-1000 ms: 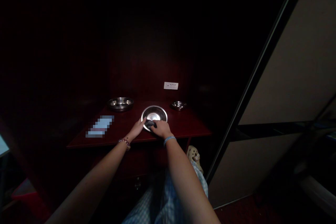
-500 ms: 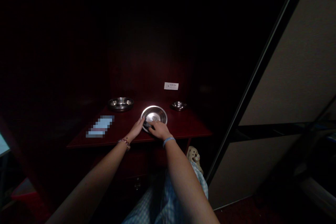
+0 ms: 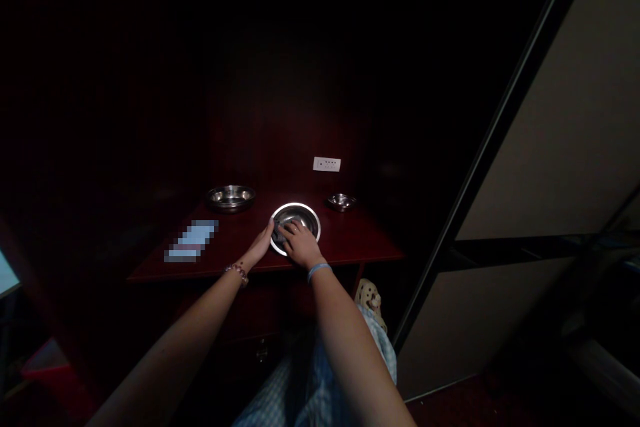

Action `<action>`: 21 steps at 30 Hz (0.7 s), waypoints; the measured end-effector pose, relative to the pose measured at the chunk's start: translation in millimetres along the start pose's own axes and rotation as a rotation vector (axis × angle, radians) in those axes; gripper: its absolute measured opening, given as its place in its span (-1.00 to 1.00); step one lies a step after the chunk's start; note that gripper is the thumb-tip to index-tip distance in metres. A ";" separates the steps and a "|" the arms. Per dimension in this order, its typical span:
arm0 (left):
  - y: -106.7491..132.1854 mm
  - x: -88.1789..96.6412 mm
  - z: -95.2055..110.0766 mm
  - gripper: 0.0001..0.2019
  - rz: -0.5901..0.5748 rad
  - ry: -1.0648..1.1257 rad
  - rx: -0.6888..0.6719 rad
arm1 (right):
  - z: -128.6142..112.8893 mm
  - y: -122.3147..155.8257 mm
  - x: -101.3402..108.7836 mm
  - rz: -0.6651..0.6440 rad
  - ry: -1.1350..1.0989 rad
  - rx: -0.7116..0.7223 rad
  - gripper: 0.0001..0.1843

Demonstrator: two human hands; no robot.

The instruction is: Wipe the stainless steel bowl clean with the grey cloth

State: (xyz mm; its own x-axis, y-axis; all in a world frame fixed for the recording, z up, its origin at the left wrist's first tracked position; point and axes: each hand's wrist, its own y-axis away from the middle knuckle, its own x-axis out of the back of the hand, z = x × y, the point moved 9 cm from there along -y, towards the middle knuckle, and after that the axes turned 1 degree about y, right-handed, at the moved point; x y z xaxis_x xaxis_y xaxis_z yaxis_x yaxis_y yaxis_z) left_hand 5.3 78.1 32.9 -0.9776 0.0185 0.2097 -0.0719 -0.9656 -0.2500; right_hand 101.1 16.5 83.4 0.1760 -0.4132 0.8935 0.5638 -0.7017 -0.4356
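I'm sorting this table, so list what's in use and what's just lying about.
In use:
middle bowl, left hand at its rim
what looks like a dark cloth, under the right hand

Apparently just lying about:
back-left bowl
small back-right bowl
pixelated thing on the table

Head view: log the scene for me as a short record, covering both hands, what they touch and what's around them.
Left hand: at the left rim of the middle bowl
Right hand: reaching into that bowl, at a dark cloth; grip unclear
Left bowl: on the table, untouched
Small bowl: on the table, right side, untouched
Socket: on the wall behind
Lighting: dim
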 end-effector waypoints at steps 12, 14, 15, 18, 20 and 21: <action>0.1 -2.6 5.4 -0.41 -0.008 0.078 -0.066 | 3.3 -2.9 -6.6 0.028 0.054 -0.111 -0.44; 0.4 -5.3 7.8 -0.42 -0.029 0.082 -0.093 | 8.3 -3.0 -7.3 0.030 0.064 -0.155 -0.44; 0.5 -6.6 8.8 -0.43 -0.040 0.077 -0.105 | 11.1 -2.9 -7.8 0.030 0.068 -0.180 -0.44; 0.2 -9.0 9.9 -0.43 -0.061 0.058 -0.129 | 19.1 -2.5 -9.7 0.026 0.076 -0.256 -0.44; -0.8 -8.5 8.6 -0.43 -0.056 0.050 -0.133 | 23.5 -2.0 -11.7 0.010 0.075 -0.302 -0.43; -1.4 -8.2 7.7 -0.43 -0.053 0.046 -0.134 | 25.2 -1.7 -12.7 0.000 0.072 -0.321 -0.43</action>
State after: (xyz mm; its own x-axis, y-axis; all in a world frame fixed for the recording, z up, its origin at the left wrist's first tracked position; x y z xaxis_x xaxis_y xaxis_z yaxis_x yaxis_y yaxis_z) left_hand 14.9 77.3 38.8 -0.9795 0.0836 0.1833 -0.1467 -0.9196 -0.3644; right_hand 118.2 37.5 75.6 0.1118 -0.4451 0.8885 0.2782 -0.8443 -0.4580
